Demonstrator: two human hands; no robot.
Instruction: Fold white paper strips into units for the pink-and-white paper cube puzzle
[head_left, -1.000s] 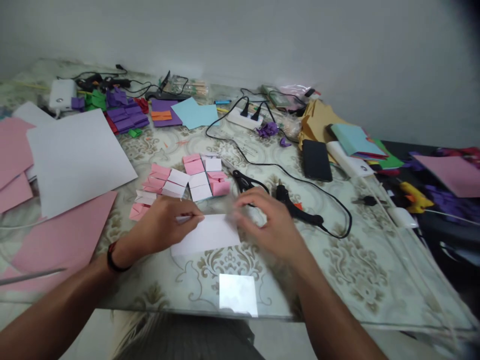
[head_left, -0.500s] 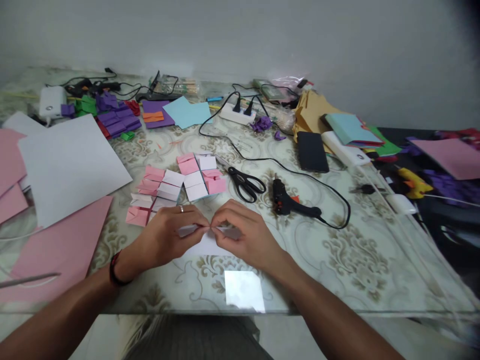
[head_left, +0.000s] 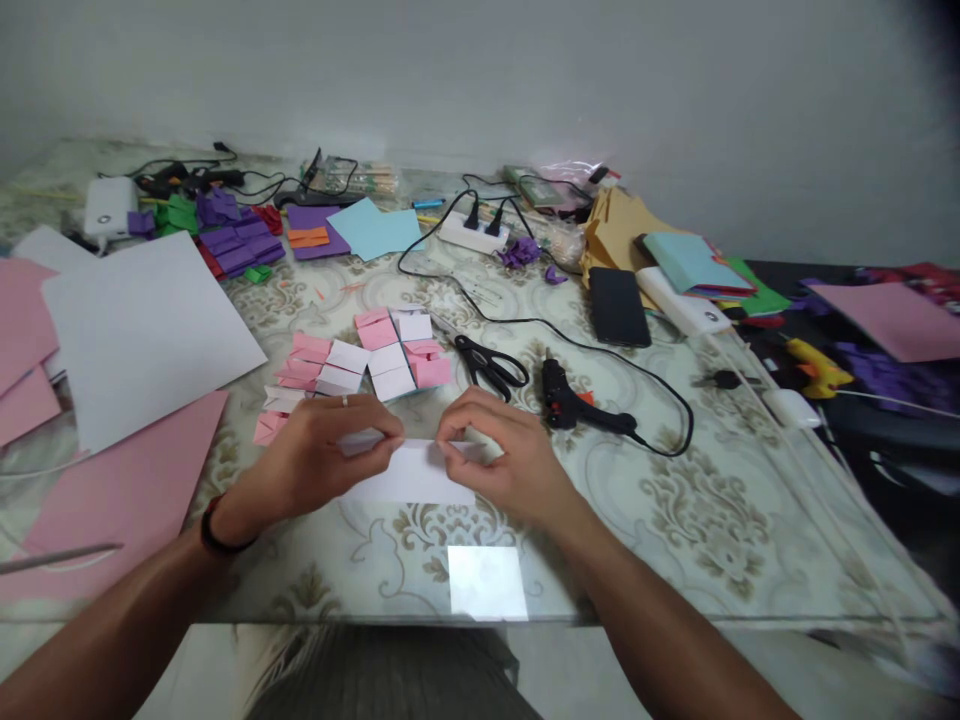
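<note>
A strip of white paper lies on the table in front of me, its far edge pinched by both hands. My left hand grips that edge between thumb and fingertips, left of the middle. On the right, my right hand does the same, a short gap from the left. Just beyond the left hand are folded pink and white paper pieces, some partly hidden by that hand. Black-handled scissors and a black glue gun lie past the right hand.
Large white paper and pink paper sheets cover the left side. A white power strip with plugged-in black cords stands at the back. A dark phone lies at right, near stacked coloured paper.
My hands were together at the paper's middle; now they have moved apart along its far edge, showing more of the white paper between them.
</note>
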